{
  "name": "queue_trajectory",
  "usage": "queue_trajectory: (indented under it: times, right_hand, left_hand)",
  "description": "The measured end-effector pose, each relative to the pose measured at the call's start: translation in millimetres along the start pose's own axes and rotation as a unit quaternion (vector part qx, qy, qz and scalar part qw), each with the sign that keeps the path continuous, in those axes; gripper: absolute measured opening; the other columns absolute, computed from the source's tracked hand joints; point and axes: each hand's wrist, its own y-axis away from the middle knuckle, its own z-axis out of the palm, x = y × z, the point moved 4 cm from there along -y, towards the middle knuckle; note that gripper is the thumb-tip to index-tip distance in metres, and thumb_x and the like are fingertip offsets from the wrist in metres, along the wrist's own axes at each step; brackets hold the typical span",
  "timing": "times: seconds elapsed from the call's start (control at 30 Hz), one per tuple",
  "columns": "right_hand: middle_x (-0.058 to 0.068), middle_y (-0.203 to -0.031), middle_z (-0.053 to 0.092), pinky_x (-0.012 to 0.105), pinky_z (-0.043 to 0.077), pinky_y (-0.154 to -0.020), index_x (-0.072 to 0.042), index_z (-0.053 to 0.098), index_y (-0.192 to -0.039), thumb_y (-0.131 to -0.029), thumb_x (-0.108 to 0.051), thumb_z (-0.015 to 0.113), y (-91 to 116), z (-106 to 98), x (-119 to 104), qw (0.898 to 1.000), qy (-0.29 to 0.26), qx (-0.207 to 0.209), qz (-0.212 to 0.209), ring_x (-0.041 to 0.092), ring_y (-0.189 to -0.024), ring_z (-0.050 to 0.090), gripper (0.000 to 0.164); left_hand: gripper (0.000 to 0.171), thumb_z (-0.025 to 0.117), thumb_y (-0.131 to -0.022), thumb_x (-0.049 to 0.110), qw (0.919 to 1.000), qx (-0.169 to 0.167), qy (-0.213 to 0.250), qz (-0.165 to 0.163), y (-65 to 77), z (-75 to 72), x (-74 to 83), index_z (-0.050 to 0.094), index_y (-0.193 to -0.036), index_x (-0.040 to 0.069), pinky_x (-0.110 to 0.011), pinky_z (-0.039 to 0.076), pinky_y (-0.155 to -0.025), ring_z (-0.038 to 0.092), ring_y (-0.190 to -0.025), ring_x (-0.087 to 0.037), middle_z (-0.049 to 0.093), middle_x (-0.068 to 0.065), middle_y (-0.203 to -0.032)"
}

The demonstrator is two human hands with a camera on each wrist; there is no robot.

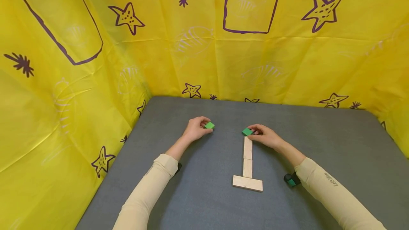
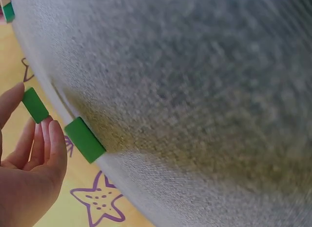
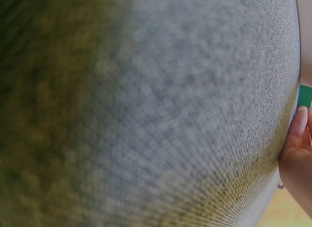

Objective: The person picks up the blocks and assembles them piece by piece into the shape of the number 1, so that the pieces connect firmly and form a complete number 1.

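My left hand [image 1: 195, 129] pinches a small light green block [image 1: 209, 125] between thumb and fingers, to the left of the wooden pieces. In the left wrist view, the left hand [image 2: 36, 173] has a green block [image 2: 35, 105] at its fingertips, and another green block [image 2: 85, 139] shows just beyond them. My right hand [image 1: 266, 136] holds a darker green block [image 1: 247, 132] right at the far end of a wooden plank [image 1: 247, 147]. A second plank [image 1: 247, 168] continues that line toward me, meeting a crosswise plank [image 1: 247, 183] at the near end.
The grey table [image 1: 198, 194] runs back to a yellow cloth [image 1: 204, 63] with purple starfish drawings, which hangs behind and along the left side. A dark wrist device [image 1: 291, 180] with a green patch sits beside the right sleeve [image 1: 332, 191].
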Motion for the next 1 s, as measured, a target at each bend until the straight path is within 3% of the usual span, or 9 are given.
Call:
queue_trajectory:
  times: [0.27, 0.47, 0.83, 1.0]
  right_hand:
    - [0.015, -0.110, 0.057, 0.036, 0.041, -0.084, 0.002, 0.054, -0.131, -0.093, -0.021, 0.067, 2.0, -0.1, -6.0, 1.000, 0.005, 0.002, -0.007, 0.026, -0.098, 0.049, 0.047]
    - [0.012, -0.109, 0.057, 0.034, 0.041, -0.083, -0.001, 0.056, -0.132, -0.092, -0.025, 0.068, -0.8, 1.1, 1.3, 1.000, 0.010, 0.005, -0.004, 0.024, -0.098, 0.049, 0.048]
    - [0.011, -0.107, 0.056, 0.035, 0.041, -0.083, -0.002, 0.056, -0.131, -0.092, -0.025, 0.069, -0.8, 1.1, 2.6, 1.000, 0.002, 0.006, -0.003, 0.024, -0.098, 0.048, 0.048]
    - [0.011, -0.107, 0.056, 0.037, 0.041, -0.083, -0.002, 0.056, -0.131, -0.092, -0.025, 0.069, -0.9, 1.1, 2.2, 1.000, 0.000, 0.006, -0.003, 0.025, -0.098, 0.048, 0.048]
  left_hand:
    - [0.037, 0.082, -0.079, 0.017, 0.9995, -0.001, 0.030, -0.010, 3.8, 6.0, 7.7, 0.070, -0.112, 0.006, -0.031, 0.051, -0.079, 0.063, -0.090, -0.020, 0.069, -0.006, -0.100]
    - [0.037, 0.083, -0.078, 0.021, 0.9982, -0.006, 0.056, -0.019, 6.1, 14.1, 10.9, 0.071, -0.111, 0.008, -0.028, 0.052, -0.077, 0.063, -0.088, -0.016, 0.070, -0.004, -0.099]
    - [0.041, 0.083, -0.079, 0.022, 0.9921, -0.040, 0.117, -0.024, 11.0, 23.9, 29.0, 0.070, -0.115, 0.006, -0.029, 0.052, -0.081, 0.063, -0.092, -0.017, 0.069, -0.007, -0.105]
    - [0.041, 0.083, -0.079, 0.023, 0.9911, -0.051, 0.120, -0.026, 12.8, 30.6, 38.0, 0.070, -0.115, 0.008, -0.027, 0.052, -0.079, 0.063, -0.092, -0.015, 0.069, -0.004, -0.104]
